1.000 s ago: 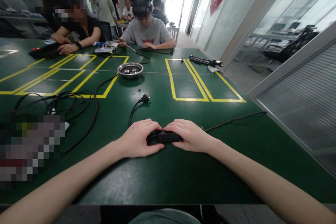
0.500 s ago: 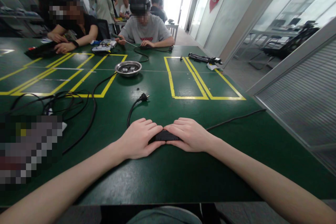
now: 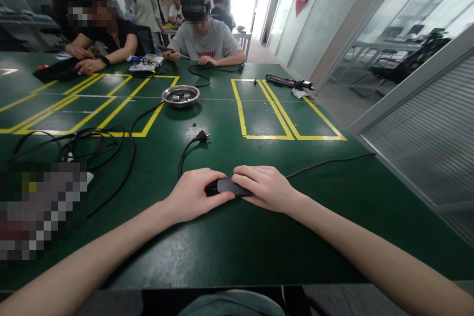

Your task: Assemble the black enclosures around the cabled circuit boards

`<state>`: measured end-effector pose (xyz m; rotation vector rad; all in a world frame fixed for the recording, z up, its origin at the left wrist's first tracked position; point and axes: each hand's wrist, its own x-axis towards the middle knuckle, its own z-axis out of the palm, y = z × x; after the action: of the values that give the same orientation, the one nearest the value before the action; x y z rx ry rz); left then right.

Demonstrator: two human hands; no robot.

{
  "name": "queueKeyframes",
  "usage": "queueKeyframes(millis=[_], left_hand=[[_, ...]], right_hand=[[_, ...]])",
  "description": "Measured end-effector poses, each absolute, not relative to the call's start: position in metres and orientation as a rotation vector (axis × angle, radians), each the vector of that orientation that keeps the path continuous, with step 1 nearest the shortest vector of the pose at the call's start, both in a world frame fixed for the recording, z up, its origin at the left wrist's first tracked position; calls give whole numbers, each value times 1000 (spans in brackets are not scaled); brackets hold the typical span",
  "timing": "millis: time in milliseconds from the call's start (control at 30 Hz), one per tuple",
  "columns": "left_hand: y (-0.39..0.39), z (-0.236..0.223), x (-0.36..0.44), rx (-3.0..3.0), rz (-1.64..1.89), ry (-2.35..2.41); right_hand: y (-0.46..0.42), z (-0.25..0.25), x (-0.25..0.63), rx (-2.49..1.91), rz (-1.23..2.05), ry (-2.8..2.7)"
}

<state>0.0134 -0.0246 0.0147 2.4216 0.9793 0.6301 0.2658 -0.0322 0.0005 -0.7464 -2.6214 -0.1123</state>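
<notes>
Black oblong plastic-looking block between both hands, near edge of green surface. Left hand: fingers narrowly closed round its left end. Right hand: fingers gripping its right end. Since earlier frame, block turned: smooth broad face shows, ribbed side gone from view. Grey T-shirt opposite: red lettering, "assup" legible.

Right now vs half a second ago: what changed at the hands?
The black block has been turned: its narrow ridged side faced the camera, now a smooth greyish face shows. The left hand and right hand both keep hold; nothing let go. Plug and metal bowl unchanged.
</notes>
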Motion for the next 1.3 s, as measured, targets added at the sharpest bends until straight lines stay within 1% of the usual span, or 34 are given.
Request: queueKeyframes(millis=[167, 233, 333, 567, 733, 933, 1300], left_hand=[[-20, 12, 9, 2590, 779, 863], [-18, 11, 8, 2650, 793, 835], [-17, 10, 9, 2710, 789, 864], [-16, 7, 12, 2704, 635, 804], [-17, 7, 12, 2704, 641, 816], [-18, 5, 13, 2696, 654, 817], [-20, 2, 14, 2568, 663, 843]], right_hand=[[-30, 1, 267, -914, 331, -2552], [-30, 3, 267, -1009, 426, -2496], [-30, 3, 266, -1049, 403, -2486], [-29, 2, 268, -903, 163, -2588], [-26, 2, 270, -840, 200, -2591], [-26, 3, 270, -888, 176, -2560], [-25, 1, 272, -936, 348, -2522]])
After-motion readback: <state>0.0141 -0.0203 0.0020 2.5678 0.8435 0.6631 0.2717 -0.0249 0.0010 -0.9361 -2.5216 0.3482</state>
